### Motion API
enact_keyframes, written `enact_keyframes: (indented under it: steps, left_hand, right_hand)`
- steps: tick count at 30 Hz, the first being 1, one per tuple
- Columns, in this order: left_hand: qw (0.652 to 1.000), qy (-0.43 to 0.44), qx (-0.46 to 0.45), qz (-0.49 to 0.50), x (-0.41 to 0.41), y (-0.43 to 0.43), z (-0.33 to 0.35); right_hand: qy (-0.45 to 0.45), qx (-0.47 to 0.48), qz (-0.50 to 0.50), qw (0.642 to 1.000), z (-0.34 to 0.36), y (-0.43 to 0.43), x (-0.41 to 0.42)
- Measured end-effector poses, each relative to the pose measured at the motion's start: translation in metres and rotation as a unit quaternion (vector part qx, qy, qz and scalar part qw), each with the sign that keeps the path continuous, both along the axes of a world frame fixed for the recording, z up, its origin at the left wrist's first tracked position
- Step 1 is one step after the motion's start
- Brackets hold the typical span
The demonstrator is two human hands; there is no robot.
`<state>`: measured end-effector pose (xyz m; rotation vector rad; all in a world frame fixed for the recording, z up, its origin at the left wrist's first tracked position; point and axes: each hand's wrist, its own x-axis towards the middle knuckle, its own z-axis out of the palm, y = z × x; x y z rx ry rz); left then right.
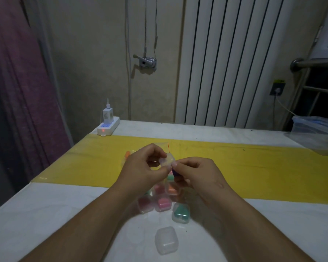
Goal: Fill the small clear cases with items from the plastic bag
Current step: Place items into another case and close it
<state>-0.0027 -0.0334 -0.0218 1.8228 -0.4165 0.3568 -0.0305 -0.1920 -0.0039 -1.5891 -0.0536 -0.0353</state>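
My left hand (142, 167) pinches a small clear case (167, 160) above the yellow strip of the table. My right hand (193, 173) meets it from the right, with a small purple item (173, 172) between its fingertips at the case's edge. Behind the hands lies the clear plastic bag (129, 155) with a red seal line and an orange piece inside, mostly hidden. Below the hands stand several closed cases with coloured contents: pink (162, 204), red (145, 204), orange (172, 188), green (180, 213). An empty clear case (166, 240) sits nearest me.
The white table (45, 214) carries a yellow strip (254, 167) across it. A power strip with a charger (108, 123) stands at the far left corner. A clear plastic box (316, 129) is at the far right edge. Radiator and wall lie behind.
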Motion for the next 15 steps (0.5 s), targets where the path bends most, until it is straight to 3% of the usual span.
enact_keyframes:
  steps: [9, 15]
  left_hand:
    - [0.999, -0.035, 0.017, 0.007, -0.0020, -0.0009, 0.0040]
    - [0.999, -0.007, 0.020, -0.036, -0.0034, -0.0008, 0.0062]
  right_hand:
    - [-0.007, -0.005, -0.025, 1.000, -0.0014, 0.0059, -0.0011]
    - [-0.061, -0.096, -0.049, 0.992, 0.0008, 0.0052, -0.0002]
